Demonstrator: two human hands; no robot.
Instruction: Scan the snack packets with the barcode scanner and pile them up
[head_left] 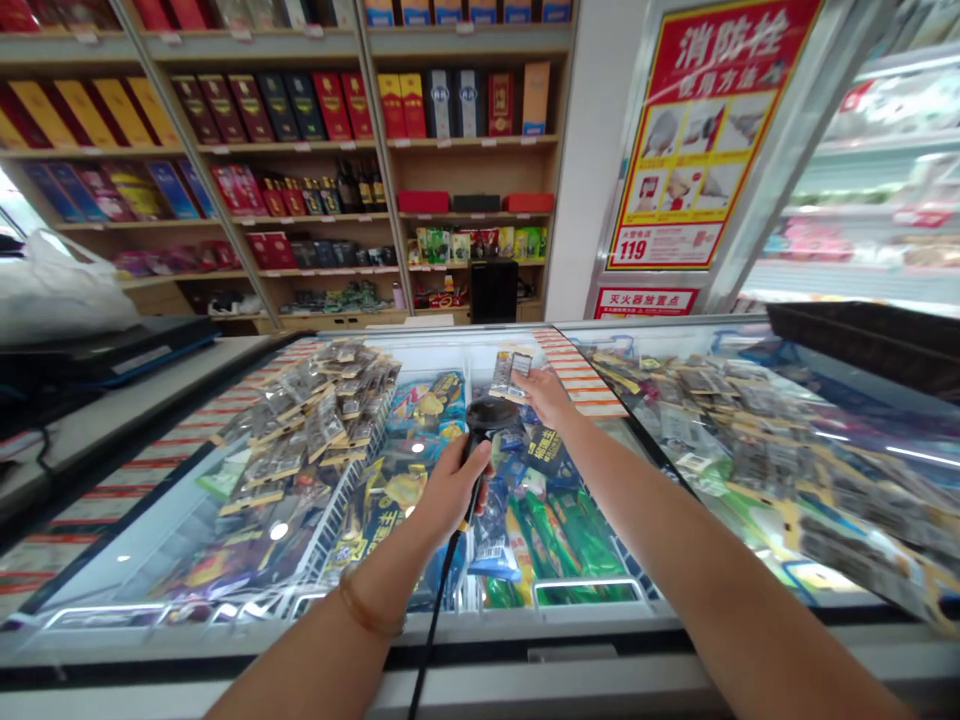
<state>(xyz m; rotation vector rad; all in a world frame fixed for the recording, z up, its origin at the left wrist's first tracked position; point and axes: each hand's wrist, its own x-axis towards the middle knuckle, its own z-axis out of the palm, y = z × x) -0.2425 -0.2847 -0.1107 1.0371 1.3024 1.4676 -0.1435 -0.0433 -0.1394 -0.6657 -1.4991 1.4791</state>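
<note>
My left hand [454, 487] is wrapped round the handle of a black corded barcode scanner [491, 412], its head pointing away from me. Just beyond the scanner head, my right hand [545, 392] pinches a small clear packet [510, 372] with a printed label facing up. Both hands are over the glass top of a chest freezer [480, 632]. To the left, a heap of similar small packets [322, 405] lies on the glass. More such packets [757, 430] are spread on the right-hand side.
Bagged frozen goods [555, 530] show through the glass. A black tray [862, 345] stands at the far right. At left is a counter with a white plastic bag [64, 290]. Shelves of boxes [330, 105] and a red fire-hydrant poster [709, 140] are behind. The scanner's cable [437, 610] runs towards me.
</note>
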